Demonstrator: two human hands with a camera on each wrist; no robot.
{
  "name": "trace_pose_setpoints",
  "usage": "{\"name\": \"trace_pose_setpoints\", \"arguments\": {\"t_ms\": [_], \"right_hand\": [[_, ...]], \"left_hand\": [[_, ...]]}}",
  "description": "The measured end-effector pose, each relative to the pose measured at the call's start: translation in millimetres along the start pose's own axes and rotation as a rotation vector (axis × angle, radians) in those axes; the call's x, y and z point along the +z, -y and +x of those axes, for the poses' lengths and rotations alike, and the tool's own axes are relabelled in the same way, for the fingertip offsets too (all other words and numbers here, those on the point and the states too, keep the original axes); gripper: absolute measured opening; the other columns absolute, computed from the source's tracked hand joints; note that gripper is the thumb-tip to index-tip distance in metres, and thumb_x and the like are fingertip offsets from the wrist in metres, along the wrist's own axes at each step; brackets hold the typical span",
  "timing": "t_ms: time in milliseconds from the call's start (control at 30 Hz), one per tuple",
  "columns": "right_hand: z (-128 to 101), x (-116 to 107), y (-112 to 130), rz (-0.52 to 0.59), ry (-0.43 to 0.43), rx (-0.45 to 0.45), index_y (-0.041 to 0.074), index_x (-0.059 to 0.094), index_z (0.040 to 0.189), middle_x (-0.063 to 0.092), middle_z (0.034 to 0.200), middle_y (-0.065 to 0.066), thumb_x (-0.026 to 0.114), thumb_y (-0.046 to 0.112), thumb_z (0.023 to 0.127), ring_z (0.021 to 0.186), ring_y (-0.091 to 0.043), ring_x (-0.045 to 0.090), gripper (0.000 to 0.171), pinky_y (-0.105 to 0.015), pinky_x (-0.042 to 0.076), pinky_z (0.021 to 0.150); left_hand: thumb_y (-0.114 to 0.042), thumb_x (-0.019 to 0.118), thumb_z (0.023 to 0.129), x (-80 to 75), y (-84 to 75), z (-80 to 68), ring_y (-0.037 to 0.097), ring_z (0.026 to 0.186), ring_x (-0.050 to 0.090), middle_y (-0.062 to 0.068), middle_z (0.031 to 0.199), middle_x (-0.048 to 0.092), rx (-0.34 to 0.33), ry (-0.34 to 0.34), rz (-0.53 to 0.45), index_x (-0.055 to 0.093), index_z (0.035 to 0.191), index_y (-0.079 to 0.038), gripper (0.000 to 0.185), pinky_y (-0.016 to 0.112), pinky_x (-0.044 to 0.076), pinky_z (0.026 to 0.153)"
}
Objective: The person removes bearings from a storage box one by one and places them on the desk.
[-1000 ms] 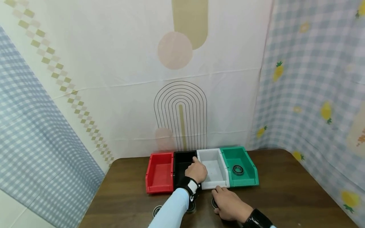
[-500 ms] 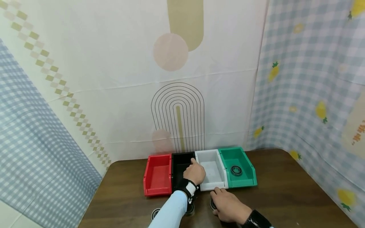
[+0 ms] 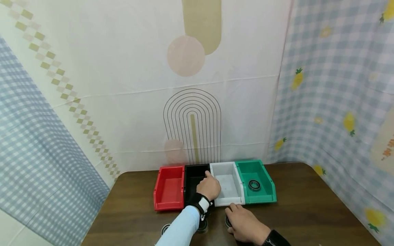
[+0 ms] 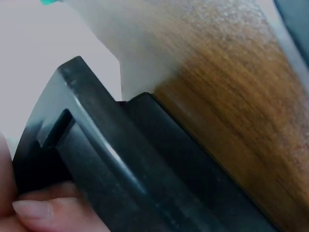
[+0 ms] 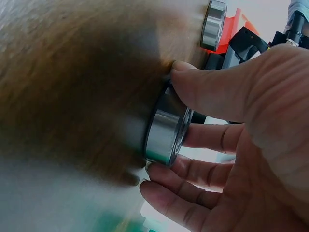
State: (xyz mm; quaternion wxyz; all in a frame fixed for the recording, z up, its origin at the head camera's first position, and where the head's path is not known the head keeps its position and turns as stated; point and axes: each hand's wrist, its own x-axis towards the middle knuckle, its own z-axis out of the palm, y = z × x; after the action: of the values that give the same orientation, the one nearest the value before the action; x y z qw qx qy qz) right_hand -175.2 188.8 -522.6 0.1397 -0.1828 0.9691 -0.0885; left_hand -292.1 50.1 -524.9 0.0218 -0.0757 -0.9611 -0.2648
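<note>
At the black bin (image 3: 191, 181) my left hand (image 3: 209, 188) grips its side, one digit stretched forward along the top beside the white bin (image 3: 227, 184). In the left wrist view, curled fingers (image 4: 58, 210) show behind the black bin wall (image 4: 111, 150). My right hand (image 3: 246, 223) is on the table in front of the white bin. It holds a bearing (image 5: 161, 137), the thumb on one side and fingertips on the other. The bearing stands at the table surface, mostly covered by the hand in the head view.
Left of the black bin stands a red bin (image 3: 169, 189); at the right end is a green bin (image 3: 266, 197) with another bearing (image 3: 254, 185) inside. Two more bearings lie on the wooden table (image 3: 129, 208), one (image 3: 165, 228) left of my left sleeve, one (image 3: 203, 226) right of it.
</note>
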Motion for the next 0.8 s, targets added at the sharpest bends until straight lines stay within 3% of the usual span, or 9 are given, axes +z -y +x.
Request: {"name": "trace_pose_setpoints", "arguments": {"t_ms": [233, 333, 433, 533, 700, 800], "right_hand": [[0, -1, 3, 0.01, 0.015, 0.009, 0.009, 0.066, 0.135, 0.065, 0.125, -0.011, 0.08, 0.035, 0.095, 0.114, -0.029, 0.063, 0.05, -0.047, 0.058, 0.094], [0, 0, 2, 0.009, -0.001, -0.009, 0.008, 0.066, 0.134, 0.065, 0.123, -0.011, 0.08, 0.035, 0.095, 0.112, -0.028, 0.063, 0.049, -0.045, 0.058, 0.092], [0, 1, 2, 0.008, -0.019, -0.028, 0.008, 0.067, 0.132, 0.064, 0.119, -0.009, 0.079, 0.035, 0.096, 0.107, -0.024, 0.061, 0.047, -0.042, 0.058, 0.088], [-1, 2, 1, 0.024, -0.026, -0.018, 0.008, 0.067, 0.13, 0.063, 0.116, -0.008, 0.08, 0.035, 0.095, 0.104, -0.022, 0.06, 0.046, -0.042, 0.058, 0.085], [-5, 4, -3, 0.054, -0.051, 0.017, 0.007, 0.07, 0.131, 0.065, 0.122, -0.009, 0.083, 0.04, 0.091, 0.112, -0.027, 0.064, 0.053, -0.046, 0.059, 0.09], [-12, 4, -5, 0.05, -0.089, -0.005, 0.006, 0.068, 0.137, 0.067, 0.134, -0.014, 0.085, 0.044, 0.089, 0.124, -0.034, 0.065, 0.064, -0.051, 0.059, 0.095]], "left_hand": [[-0.024, 0.051, 0.109, 2.7, 4.4, -0.2, 0.023, 0.044, 0.049, 0.006, 0.053, 0.051, 0.007, -0.02, -0.015, 0.043, 0.145, 0.014, 0.053, 0.037, 0.036, 0.043], [-0.023, 0.053, 0.107, 2.3, 5.4, -1.0, 0.025, 0.045, 0.05, 0.008, 0.054, 0.052, 0.021, -0.043, -0.035, 0.042, 0.147, 0.017, 0.057, 0.039, 0.038, 0.043], [-0.024, 0.052, 0.107, 11.5, 13.6, 5.1, 0.024, 0.047, 0.051, 0.007, 0.056, 0.054, 0.047, -0.092, -0.011, 0.044, 0.146, 0.016, 0.056, 0.039, 0.039, 0.044], [-0.026, 0.052, 0.108, 10.5, 13.5, 5.2, 0.024, 0.048, 0.053, 0.008, 0.057, 0.056, 0.054, -0.092, -0.038, 0.044, 0.145, 0.015, 0.056, 0.039, 0.04, 0.044], [-0.036, 0.053, 0.109, -1.5, 4.6, -3.9, 0.032, 0.061, 0.066, 0.023, 0.08, 0.072, -0.004, -0.026, -0.114, 0.039, 0.153, 0.015, 0.069, 0.046, 0.05, 0.055], [-0.048, 0.056, 0.107, -5.3, 2.8, -10.1, 0.032, 0.069, 0.07, 0.024, 0.089, 0.076, -0.028, -0.05, -0.094, 0.036, 0.157, 0.014, 0.082, 0.047, 0.054, 0.062]]}}
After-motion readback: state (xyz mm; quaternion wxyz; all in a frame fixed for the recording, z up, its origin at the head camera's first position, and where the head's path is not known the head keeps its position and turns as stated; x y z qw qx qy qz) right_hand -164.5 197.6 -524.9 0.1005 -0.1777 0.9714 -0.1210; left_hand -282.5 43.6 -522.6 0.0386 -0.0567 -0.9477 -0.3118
